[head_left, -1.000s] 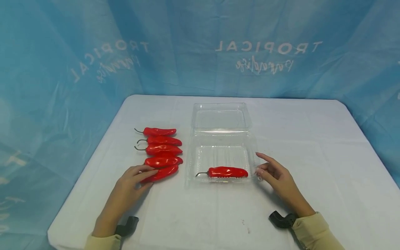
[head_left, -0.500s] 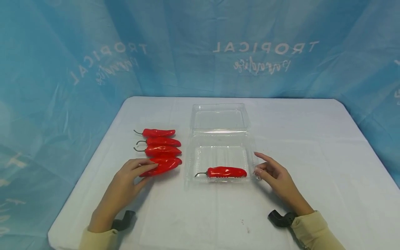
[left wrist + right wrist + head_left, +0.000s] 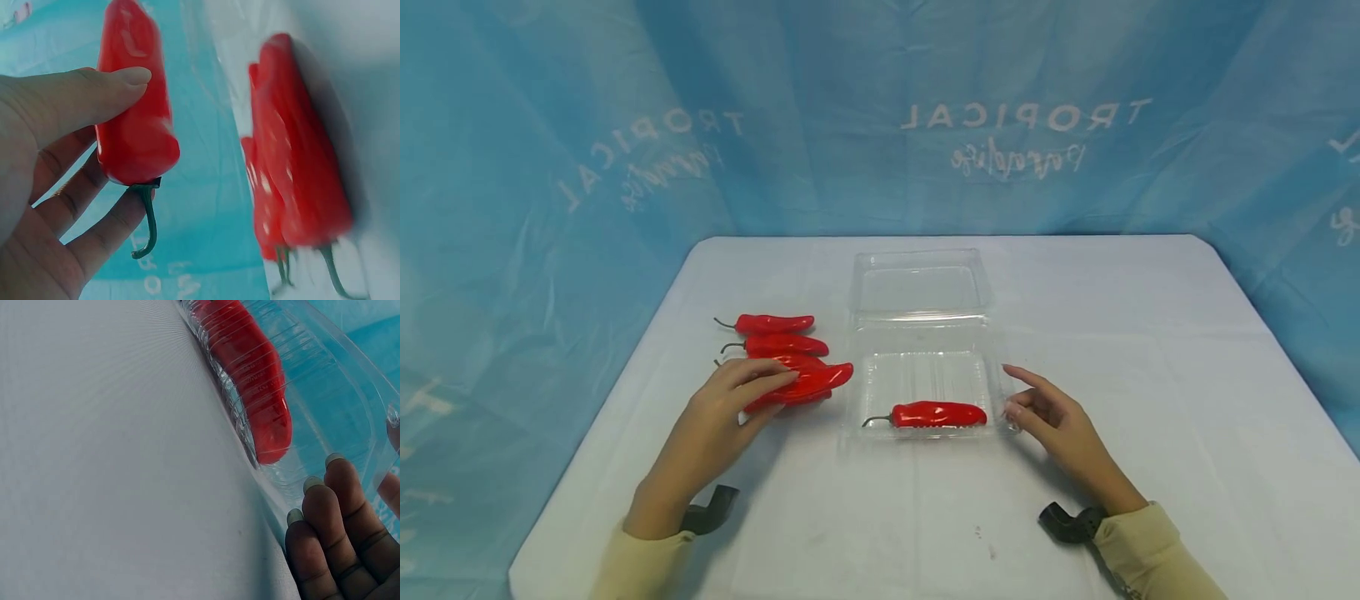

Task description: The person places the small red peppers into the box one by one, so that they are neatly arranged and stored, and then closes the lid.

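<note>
Five red peppers are in my head view. My left hand [image 3: 730, 400], left of centre, grips one lifted pepper [image 3: 808, 382] by its stem end, thumb on top and fingers beneath, as the left wrist view shows [image 3: 134, 119]. Its tip points right toward the clear container [image 3: 925, 333]. Behind it, three more peppers [image 3: 775, 333] lie in a stacked row on the white table [image 3: 1150, 375]. The packed pepper [image 3: 936, 414] lies along the near edge of the container tray at centre frame. My right hand [image 3: 1052, 412] sits relaxed just right of the tray, fingertips [image 3: 315, 487] against its clear wall, holding nothing.
</note>
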`<state>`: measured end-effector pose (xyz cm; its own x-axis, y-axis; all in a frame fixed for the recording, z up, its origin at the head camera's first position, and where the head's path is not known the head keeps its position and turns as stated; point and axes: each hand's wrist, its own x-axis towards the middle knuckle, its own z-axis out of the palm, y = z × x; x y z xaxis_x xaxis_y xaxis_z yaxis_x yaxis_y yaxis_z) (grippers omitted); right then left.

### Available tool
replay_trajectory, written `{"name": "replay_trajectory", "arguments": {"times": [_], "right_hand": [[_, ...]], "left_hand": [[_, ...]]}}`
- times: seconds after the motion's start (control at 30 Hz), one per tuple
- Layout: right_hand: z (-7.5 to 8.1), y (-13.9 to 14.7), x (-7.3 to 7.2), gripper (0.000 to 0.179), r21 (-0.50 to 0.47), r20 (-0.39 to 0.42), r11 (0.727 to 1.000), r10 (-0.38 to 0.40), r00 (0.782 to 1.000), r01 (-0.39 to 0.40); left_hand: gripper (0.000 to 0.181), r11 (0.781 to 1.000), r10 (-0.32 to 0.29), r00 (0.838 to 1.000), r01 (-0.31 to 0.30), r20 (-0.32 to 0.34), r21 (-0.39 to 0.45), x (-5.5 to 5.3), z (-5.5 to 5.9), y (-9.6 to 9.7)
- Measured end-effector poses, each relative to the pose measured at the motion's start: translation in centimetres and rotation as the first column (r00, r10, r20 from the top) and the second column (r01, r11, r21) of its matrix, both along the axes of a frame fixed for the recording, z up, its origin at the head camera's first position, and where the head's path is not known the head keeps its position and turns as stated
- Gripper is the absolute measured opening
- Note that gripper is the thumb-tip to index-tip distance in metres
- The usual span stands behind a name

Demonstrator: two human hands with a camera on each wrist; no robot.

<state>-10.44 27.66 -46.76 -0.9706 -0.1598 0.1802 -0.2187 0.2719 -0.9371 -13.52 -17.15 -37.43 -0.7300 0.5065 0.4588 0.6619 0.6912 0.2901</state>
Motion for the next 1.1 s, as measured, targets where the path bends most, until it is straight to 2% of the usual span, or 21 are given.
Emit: {"name": "replay_trajectory", "arguments": {"times": [0.27,0.47,0.67,0.8,0.93,1.1], "right_hand": [[0.1,0.0,0.1,0.055,-0.003,0.002,1.0,0.003,1.0,-0.003],[0.2,0.0,0.1,0.056,-0.008,0.024,1.0,0.002,1.0,-0.001],[0.1,-0.4,0.1,0.057,-0.007,0.04,1.0,-0.004,0.999,0.004],[0.1,-0.8,0.3,0.057,0.0,0.055,1.0,-0.007,0.998,0.007],[0.1,-1.0,0.4,0.056,-0.001,0.057,1.0,-0.009,0.998,0.009],[0.1,-1.2,0.3,0.056,0.003,0.049,1.0,-0.005,0.999,0.005]], "left_hand": [[0.062,0.995,-0.098,0.995,0.098,-0.002,0.029,-1.3,0.2,3.1],[0.058,0.987,-0.161,0.987,0.162,-0.014,0.026,-2.1,0.4,4.5],[0.061,0.985,-0.171,0.984,0.171,-0.041,0.003,-2.7,0.3,5.4],[0.061,0.986,-0.169,0.985,0.17,-0.044,0.001,-2.7,0.1,5.9],[0.062,0.982,-0.187,0.982,0.187,-0.029,-0.002,-2.7,0.0,6.8],[0.062,0.979,-0.204,0.979,0.204,0.007,-0.016,-3.3,-0.2,8.6]]}}
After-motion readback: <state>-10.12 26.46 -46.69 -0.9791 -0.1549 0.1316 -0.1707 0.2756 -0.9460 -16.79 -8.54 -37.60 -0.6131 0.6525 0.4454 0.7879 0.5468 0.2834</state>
